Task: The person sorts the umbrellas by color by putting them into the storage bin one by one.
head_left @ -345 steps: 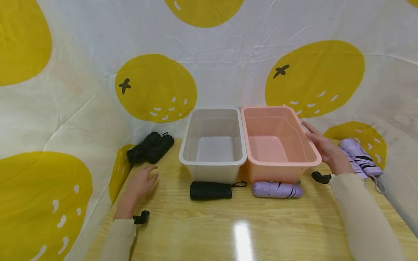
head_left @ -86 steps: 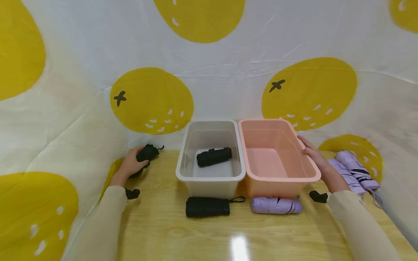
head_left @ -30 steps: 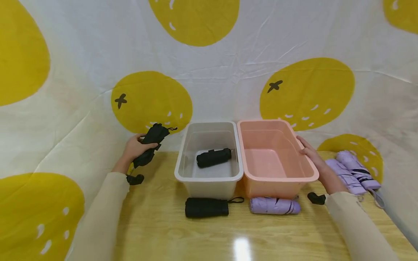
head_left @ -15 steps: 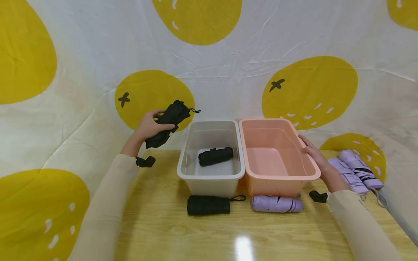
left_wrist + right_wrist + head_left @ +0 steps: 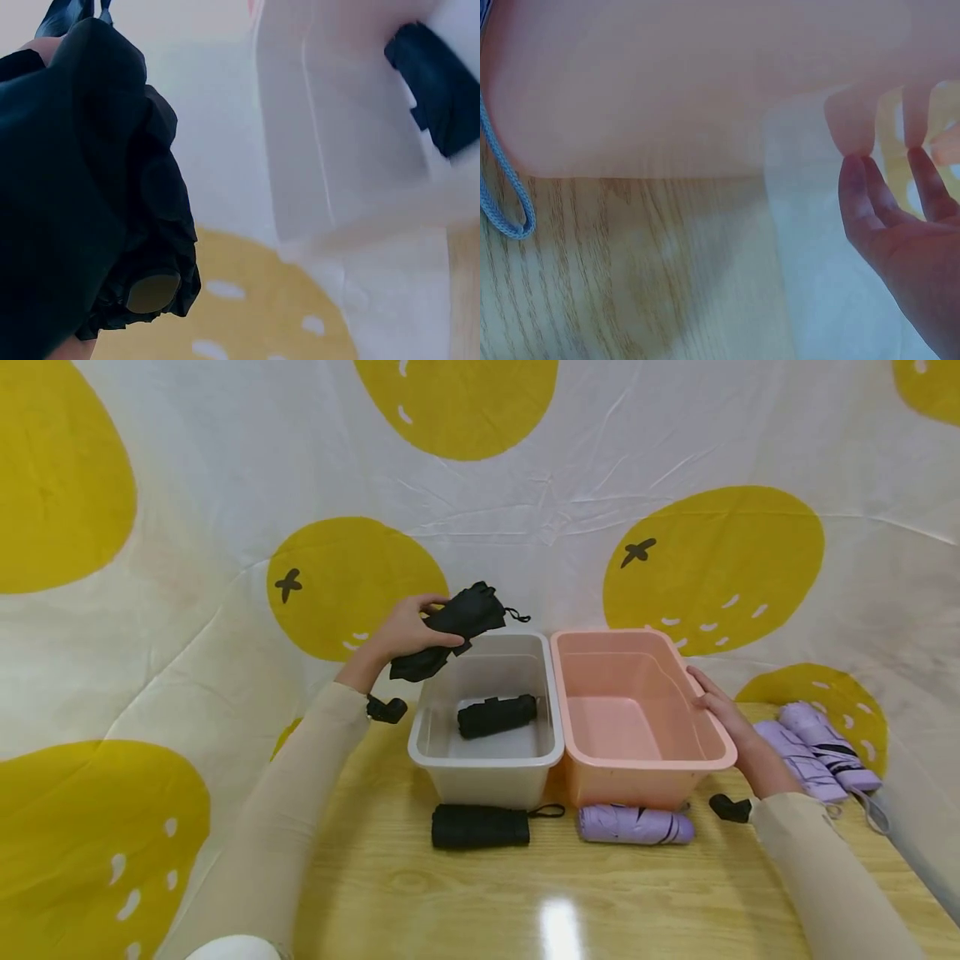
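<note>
My left hand [image 5: 405, 631] grips a folded black umbrella [image 5: 474, 610], raised over the left side of the pale grey tub [image 5: 486, 762]. Its small cord loop dangles toward the right. Inside that tub lies another folded black umbrella [image 5: 497, 717]. The left wrist view has the held umbrella [image 5: 75, 172] close up, hiding most of the hand, with the one in the tub [image 5: 442, 90] at upper right. My right hand [image 5: 731, 718] rests against the right side of the pink tub [image 5: 651, 767]; in the right wrist view its fingertips [image 5: 853, 163] meet the outer wall.
Before the grey tub lies a black umbrella [image 5: 480, 827], and before the pink tub a purple umbrella [image 5: 634, 825]. Two more purple umbrellas [image 5: 801, 762] lie at the right beyond my forearm. A white cloth with yellow fruit shapes [image 5: 712, 568] hangs behind.
One black umbrella has come to lie in the grey tub. My left hand has picked up another from the left of the table and carried it up and right over the tub. Right hand stays.
</note>
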Demonstrator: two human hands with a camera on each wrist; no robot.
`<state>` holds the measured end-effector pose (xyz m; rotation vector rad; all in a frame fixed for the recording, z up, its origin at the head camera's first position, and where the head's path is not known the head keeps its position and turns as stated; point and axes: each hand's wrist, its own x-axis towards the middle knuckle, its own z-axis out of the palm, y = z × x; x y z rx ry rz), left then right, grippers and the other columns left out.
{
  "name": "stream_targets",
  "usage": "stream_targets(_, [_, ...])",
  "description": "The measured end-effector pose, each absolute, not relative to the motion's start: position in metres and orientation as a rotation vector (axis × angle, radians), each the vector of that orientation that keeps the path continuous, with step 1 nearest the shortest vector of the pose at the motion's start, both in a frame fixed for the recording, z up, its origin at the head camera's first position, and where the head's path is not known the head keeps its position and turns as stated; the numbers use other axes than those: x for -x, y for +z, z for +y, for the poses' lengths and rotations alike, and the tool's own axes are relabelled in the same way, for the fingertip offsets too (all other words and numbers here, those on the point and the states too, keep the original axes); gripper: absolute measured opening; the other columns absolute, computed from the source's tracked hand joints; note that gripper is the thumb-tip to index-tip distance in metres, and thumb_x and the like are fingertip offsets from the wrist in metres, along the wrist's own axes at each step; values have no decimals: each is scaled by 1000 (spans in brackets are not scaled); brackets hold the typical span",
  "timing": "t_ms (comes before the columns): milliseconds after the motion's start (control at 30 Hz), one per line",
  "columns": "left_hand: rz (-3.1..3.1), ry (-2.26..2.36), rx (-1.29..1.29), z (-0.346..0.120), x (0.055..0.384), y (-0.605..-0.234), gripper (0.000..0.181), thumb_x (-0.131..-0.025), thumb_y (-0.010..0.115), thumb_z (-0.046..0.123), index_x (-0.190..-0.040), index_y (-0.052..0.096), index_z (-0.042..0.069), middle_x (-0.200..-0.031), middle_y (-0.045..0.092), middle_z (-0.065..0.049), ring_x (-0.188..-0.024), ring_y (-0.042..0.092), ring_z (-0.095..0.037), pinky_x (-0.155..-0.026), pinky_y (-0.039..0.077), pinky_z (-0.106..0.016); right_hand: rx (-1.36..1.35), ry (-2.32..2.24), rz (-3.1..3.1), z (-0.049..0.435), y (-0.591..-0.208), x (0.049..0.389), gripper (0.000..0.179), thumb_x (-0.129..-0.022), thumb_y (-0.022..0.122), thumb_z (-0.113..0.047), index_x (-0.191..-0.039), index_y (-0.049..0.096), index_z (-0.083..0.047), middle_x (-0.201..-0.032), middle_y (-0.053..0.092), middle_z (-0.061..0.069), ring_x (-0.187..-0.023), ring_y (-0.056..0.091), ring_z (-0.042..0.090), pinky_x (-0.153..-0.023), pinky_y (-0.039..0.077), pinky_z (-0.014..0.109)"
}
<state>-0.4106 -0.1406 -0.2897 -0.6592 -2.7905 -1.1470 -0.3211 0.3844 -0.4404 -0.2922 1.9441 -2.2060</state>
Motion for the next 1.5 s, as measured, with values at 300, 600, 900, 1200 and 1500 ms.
stream_targets(300, [-2886, -1016, 841, -91, 422, -297, 78, -68, 86, 47, -133, 56, 15, -125, 58, -9, -108, 55, -24, -89, 47, -38, 294, -2235, 1919, 389, -442, 317, 65, -103, 24, -3, -156, -9, -21, -161, -13, 10, -109, 50, -3, -85, 45, 18])
stream_targets(600, [-2956, -1005, 814, -85, 436, -337, 76, -69, 86, 44, -133, 57, 13, -128, 57, -7, -112, 53, -25, -93, 45, -39, 320, -2253, 1903, 391, -441, 317, 65, -102, 25, -2, -156, -8, -20, -161, -10, 11, -113, 49, -1, -88, 44, 18])
stream_targets(900, [-3016, -1075, 681, -83, 442, -368, 80, -70, 86, 41, -138, 55, 13, -123, 61, -12, -110, 56, -27, -96, 43, -41, 294, -2239, 1932, 390, -440, 312, 64, -103, 24, -3, -156, -7, -21, -161, -10, 11, -114, 46, 0, -88, 43, 17])
stream_targets(1200, [-3039, -844, 761, -65, 451, -390, 79, -71, 83, 47, -136, 56, 11, -127, 60, -10, -112, 56, -27, -95, 44, -40, 287, -2276, 1877, 394, -438, 308, 66, -102, 23, -1, -155, -10, -20, -161, -14, 7, -113, 48, -3, -89, 43, 17])
stream_targets(1500, [-3109, -786, 801, -55, 460, -403, 78, -67, 88, 41, -133, 60, 10, -131, 58, -9, -118, 52, -26, -99, 41, -38, 301, -2275, 1889, 393, -440, 306, 66, -102, 23, 0, -155, -11, -19, -160, -16, 9, -114, 48, -3, -89, 43, 17])
